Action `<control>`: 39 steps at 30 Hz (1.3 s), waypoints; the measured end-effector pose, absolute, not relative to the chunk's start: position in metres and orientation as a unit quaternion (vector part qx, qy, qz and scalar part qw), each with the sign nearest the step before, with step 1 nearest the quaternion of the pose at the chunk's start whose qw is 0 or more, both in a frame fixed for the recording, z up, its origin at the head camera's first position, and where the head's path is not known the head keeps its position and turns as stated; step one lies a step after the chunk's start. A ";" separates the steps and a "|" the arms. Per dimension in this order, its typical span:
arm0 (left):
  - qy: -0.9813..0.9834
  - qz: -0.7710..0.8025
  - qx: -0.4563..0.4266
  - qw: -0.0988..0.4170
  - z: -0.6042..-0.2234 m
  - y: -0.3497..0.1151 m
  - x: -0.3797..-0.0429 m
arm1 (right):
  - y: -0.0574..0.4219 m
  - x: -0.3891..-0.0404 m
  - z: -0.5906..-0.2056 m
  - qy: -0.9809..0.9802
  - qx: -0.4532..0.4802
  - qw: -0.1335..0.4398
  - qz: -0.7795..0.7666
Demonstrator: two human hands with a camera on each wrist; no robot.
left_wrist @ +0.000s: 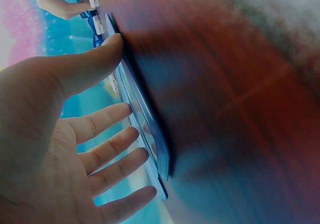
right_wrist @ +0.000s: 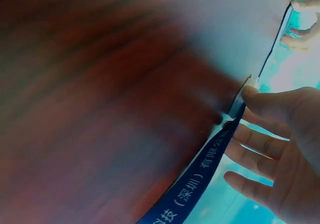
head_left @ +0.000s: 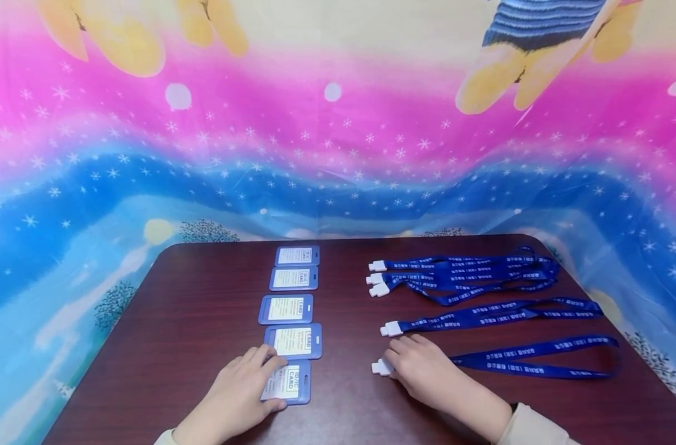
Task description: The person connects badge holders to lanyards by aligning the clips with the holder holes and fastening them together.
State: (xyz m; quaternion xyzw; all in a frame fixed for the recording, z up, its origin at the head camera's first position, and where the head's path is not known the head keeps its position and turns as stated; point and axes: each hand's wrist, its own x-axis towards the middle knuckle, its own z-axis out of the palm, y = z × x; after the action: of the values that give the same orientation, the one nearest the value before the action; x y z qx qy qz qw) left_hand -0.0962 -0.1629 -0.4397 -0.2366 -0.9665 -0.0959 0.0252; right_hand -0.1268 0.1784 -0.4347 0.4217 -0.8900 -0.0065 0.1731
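In the head view, my left hand [head_left: 235, 386] lies over the nearest blue card holder [head_left: 304, 383], thumb at its near edge and fingers by its far edge. The left wrist view shows these fingers [left_wrist: 112, 146] spread and fairly straight, tips right at the holder. My right hand [head_left: 424, 374] pinches the nearest blue lanyard [head_left: 544, 358] just behind its white clip [head_left: 380, 368], between thumb and forefinger. Its other fingers [right_wrist: 250, 159] extend loosely beside the strap [right_wrist: 200, 179] in the right wrist view. Both the holder and the lanyard lie on the table.
Beyond my left hand, several more card holders [head_left: 293, 341] form a column. To the right, another lanyard [head_left: 482, 316] and a group of three lanyards [head_left: 471, 272] lie with white clips leftward. A patterned cloth [head_left: 338, 154] hangs behind the dark wooden table [head_left: 204, 296].
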 end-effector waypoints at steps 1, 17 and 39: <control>-0.967 -0.095 -0.235 0.026 -0.439 -0.163 -0.096 | 0.177 -0.127 -0.434 -0.890 0.423 0.171 -0.009; -0.967 -0.118 -0.225 -0.003 -0.437 -0.164 -0.092 | 0.153 -0.127 -0.424 -0.887 0.440 0.140 -0.024; -0.966 -0.161 -0.203 -0.021 -0.438 -0.163 -0.090 | 0.112 -0.130 -0.422 -0.875 0.466 0.127 -0.033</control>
State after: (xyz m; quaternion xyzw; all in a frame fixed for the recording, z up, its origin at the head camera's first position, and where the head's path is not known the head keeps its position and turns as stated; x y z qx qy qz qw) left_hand -0.0904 -0.1625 -0.4377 -0.2029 -0.9656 -0.1614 -0.0214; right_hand -0.1298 0.1121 -0.4216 0.4660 -0.8750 -0.0335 0.1270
